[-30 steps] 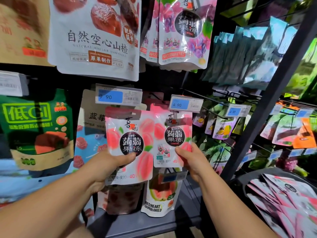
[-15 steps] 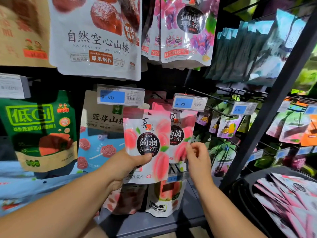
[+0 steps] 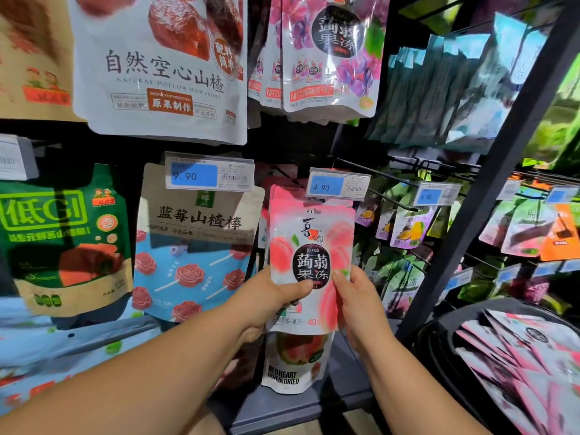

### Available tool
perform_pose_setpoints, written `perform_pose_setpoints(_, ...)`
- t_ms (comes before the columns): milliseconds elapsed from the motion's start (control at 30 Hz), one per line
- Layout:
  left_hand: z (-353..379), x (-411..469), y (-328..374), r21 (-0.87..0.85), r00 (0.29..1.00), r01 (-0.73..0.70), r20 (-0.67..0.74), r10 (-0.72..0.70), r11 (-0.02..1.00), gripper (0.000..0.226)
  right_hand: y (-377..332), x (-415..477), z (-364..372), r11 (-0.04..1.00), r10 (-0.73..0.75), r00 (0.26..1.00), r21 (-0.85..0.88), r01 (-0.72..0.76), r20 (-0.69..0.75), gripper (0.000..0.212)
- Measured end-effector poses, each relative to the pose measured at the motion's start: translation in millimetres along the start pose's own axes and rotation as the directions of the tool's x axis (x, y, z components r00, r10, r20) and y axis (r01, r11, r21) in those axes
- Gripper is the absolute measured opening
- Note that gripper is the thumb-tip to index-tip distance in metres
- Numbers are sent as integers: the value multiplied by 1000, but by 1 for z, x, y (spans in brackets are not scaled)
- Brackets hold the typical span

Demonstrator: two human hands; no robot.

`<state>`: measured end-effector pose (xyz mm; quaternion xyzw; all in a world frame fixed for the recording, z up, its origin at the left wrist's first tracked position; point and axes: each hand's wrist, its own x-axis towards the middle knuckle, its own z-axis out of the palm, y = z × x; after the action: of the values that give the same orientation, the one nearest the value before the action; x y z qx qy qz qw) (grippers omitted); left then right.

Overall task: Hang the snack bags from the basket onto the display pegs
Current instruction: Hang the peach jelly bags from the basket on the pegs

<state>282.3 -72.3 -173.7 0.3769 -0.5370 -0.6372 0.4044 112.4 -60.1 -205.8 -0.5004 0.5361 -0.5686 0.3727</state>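
Observation:
A pink peach jelly bag (image 3: 310, 246) is up in front of the peg with the 4.90 price tag (image 3: 337, 185), its top edge just under the tag. My left hand (image 3: 270, 296) grips its lower left side, thumb across the front. My right hand (image 3: 357, 296) pinches its right edge. More pink bags of the same kind hang behind it on that peg (image 3: 284, 175). The dark basket (image 3: 439, 334) at lower right holds several more pink bags (image 3: 527, 356).
Other hanging snack bags fill the pegs all round: a blue lollipop bag (image 3: 194, 262) to the left, a guava bag (image 3: 292, 362) below, purple jelly bags (image 3: 329, 58) above. A dark rack post (image 3: 489, 183) slants between the pegs and the basket.
My left hand has carried the peach bag rightward, from beside the hanging bags to directly in front of them under the 4.90 tag. My right hand has moved onto its right edge.

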Motion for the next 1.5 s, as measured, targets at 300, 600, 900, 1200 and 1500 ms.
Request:
perform_pose_setpoints(300, 15, 13, -2, -110, 999, 12, -32, -16, 994, 27, -6, 18, -10, 998, 42, 992, 45, -37, -121, 33)
perform_pose_setpoints(600, 15, 25, -5, -37, 995, -55, -89, 52, 998, 32, -12, 32, -9, 998, 43, 985, -35, -49, -170, 24)
perform_pose_setpoints(900, 15, 34, -1, 176, 977, -98, -169, 128, 980, 31, -14, 44, -5, 998, 60, 974, -4, -62, -217, 24)
perform_pose_setpoints(1200, 14, 29, 2, 248, 983, -122, -105, 152, 961, 32, -10, 36, -9, 998, 55, 974, -8, -58, -222, 22)
perform_pose_setpoints(1500, 8, 27, -1, 219, 983, -104, -125, 133, 970, 32, -14, 35, 2, 995, 44, 972, -74, -62, -230, 65)
